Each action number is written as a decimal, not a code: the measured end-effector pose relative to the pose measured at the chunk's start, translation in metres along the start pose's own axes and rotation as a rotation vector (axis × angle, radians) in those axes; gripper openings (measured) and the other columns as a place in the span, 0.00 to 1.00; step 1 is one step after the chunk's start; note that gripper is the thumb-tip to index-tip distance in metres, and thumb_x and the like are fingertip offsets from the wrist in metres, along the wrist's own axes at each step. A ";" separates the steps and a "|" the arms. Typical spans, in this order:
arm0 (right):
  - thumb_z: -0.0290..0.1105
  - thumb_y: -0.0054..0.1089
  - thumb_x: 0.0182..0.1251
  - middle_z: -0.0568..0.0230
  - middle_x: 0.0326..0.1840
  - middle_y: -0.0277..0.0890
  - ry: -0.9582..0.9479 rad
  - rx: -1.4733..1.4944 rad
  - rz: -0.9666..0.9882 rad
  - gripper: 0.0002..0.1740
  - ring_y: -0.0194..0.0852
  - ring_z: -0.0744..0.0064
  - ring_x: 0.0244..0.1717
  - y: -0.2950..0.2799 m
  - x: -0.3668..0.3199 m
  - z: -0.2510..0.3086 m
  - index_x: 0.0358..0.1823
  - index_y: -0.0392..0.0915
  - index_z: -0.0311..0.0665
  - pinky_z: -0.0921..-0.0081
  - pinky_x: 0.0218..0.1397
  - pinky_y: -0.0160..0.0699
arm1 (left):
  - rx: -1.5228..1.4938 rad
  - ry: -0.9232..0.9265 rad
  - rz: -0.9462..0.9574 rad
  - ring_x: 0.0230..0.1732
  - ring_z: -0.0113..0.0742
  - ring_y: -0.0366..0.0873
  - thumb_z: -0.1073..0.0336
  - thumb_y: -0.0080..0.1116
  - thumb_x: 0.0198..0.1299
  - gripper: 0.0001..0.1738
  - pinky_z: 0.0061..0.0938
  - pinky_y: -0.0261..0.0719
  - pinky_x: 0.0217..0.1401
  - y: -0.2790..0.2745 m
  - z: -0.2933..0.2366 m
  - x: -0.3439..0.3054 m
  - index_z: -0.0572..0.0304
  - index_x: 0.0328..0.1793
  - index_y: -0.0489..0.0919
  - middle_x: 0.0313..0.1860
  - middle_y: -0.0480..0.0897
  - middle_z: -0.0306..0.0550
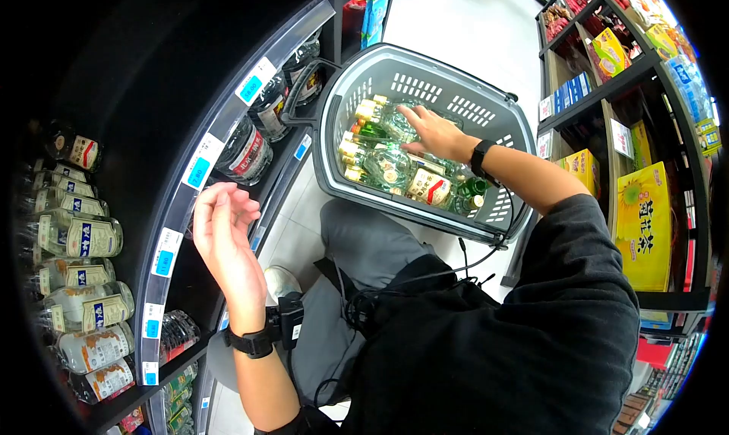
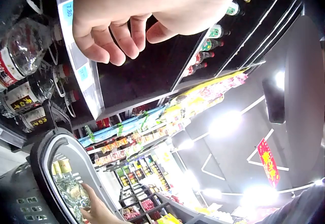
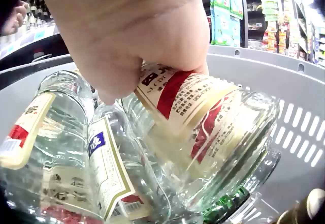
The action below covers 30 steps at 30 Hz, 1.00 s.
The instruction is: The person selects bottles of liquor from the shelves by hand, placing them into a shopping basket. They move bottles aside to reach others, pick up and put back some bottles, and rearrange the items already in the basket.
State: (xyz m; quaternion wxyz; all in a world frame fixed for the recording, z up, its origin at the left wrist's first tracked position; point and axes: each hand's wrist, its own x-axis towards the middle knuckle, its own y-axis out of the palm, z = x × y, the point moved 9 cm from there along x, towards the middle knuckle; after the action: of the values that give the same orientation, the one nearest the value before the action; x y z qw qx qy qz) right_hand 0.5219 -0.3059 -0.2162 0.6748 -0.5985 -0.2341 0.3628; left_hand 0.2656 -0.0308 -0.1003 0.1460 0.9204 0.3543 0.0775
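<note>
My right hand (image 1: 433, 135) reaches into a grey shopping basket (image 1: 425, 63) and lies on top of the bottles there. In the right wrist view this hand (image 3: 127, 31) grips a clear bottle with a red and white label (image 3: 203, 112), which lies on its side. More clear labelled bottles (image 3: 106, 173) lie packed beside it. My left hand (image 1: 224, 222) is raised next to the shelf's price rail (image 1: 197, 169). Its fingers (image 2: 127, 25) are loosely curled and hold nothing.
Rows of clear bottles (image 1: 76, 237) stand on the dark shelves at left, with larger bottles (image 1: 243, 150) on a lower shelf near the basket. Shelves with yellow boxes (image 1: 644, 222) line the right side. My bent knee (image 1: 364, 237) is just below the basket.
</note>
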 end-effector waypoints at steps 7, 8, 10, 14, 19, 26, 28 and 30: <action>0.52 0.66 0.65 0.42 0.55 0.67 0.027 0.066 -0.031 0.47 0.71 0.42 0.57 -0.002 0.000 -0.009 0.76 0.51 0.41 0.53 0.59 0.75 | 0.031 0.001 0.021 0.40 0.28 0.77 0.63 0.49 0.74 0.09 0.23 0.74 0.45 0.002 0.000 0.000 0.59 0.50 0.77 0.39 0.78 0.40; 0.51 0.65 0.66 0.38 0.57 0.67 0.031 0.077 -0.061 0.46 0.72 0.40 0.57 -0.006 -0.001 -0.010 0.76 0.51 0.41 0.53 0.60 0.74 | 0.031 0.003 0.021 0.40 0.28 0.77 0.63 0.49 0.74 0.09 0.23 0.74 0.45 0.002 0.000 0.000 0.59 0.50 0.77 0.39 0.78 0.40; 0.51 0.65 0.66 0.37 0.58 0.67 0.046 0.104 -0.073 0.46 0.72 0.39 0.57 -0.019 -0.005 -0.009 0.76 0.50 0.41 0.54 0.61 0.74 | 0.026 0.004 0.025 0.39 0.28 0.77 0.63 0.49 0.74 0.09 0.23 0.75 0.45 0.003 0.001 0.000 0.59 0.50 0.77 0.39 0.79 0.40; 0.48 0.67 0.66 0.33 0.61 0.66 0.030 0.219 -0.211 0.46 0.71 0.37 0.61 -0.085 -0.016 0.016 0.76 0.51 0.35 0.55 0.64 0.73 | 0.005 0.002 0.019 0.37 0.27 0.78 0.65 0.51 0.73 0.09 0.23 0.76 0.43 0.007 0.002 0.001 0.63 0.49 0.78 0.37 0.80 0.42; 0.37 0.68 0.68 0.54 0.58 0.71 0.041 0.731 -0.309 0.43 0.77 0.65 0.56 -0.179 -0.019 0.073 0.75 0.51 0.31 0.71 0.56 0.81 | 0.124 0.059 0.255 0.44 0.32 0.80 0.64 0.55 0.71 0.13 0.29 0.81 0.51 0.048 0.002 0.001 0.63 0.57 0.75 0.48 0.80 0.48; 0.32 0.70 0.65 0.69 0.40 0.78 -0.480 1.464 -0.317 0.16 0.79 0.81 0.38 -0.245 0.019 0.201 0.48 0.74 0.36 0.78 0.45 0.83 | -0.036 0.157 0.393 0.65 0.40 0.71 0.65 0.77 0.51 0.50 0.33 0.73 0.65 0.118 -0.037 -0.013 0.65 0.76 0.57 0.65 0.70 0.54; 0.32 0.71 0.63 0.70 0.34 0.79 -0.454 1.618 -0.265 0.12 0.79 0.81 0.34 -0.247 0.028 0.228 0.41 0.76 0.38 0.78 0.40 0.81 | 0.153 0.297 0.196 0.59 0.37 0.75 0.64 0.80 0.48 0.50 0.30 0.75 0.61 0.098 -0.055 -0.006 0.68 0.73 0.61 0.60 0.75 0.53; 0.33 0.73 0.62 0.69 0.34 0.80 -0.431 1.728 -0.134 0.13 0.80 0.79 0.34 -0.246 0.038 0.249 0.40 0.77 0.39 0.79 0.38 0.80 | 0.116 0.324 0.117 0.54 0.33 0.79 0.64 0.79 0.49 0.44 0.29 0.77 0.58 0.082 -0.071 0.002 0.70 0.69 0.67 0.54 0.80 0.50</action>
State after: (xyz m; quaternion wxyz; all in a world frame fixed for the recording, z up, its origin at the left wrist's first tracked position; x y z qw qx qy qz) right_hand 0.4103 -0.1229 0.0633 0.8515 0.2149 -0.0351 0.4770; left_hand 0.3008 -0.0720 -0.0067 0.0291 0.9218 0.3228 0.2127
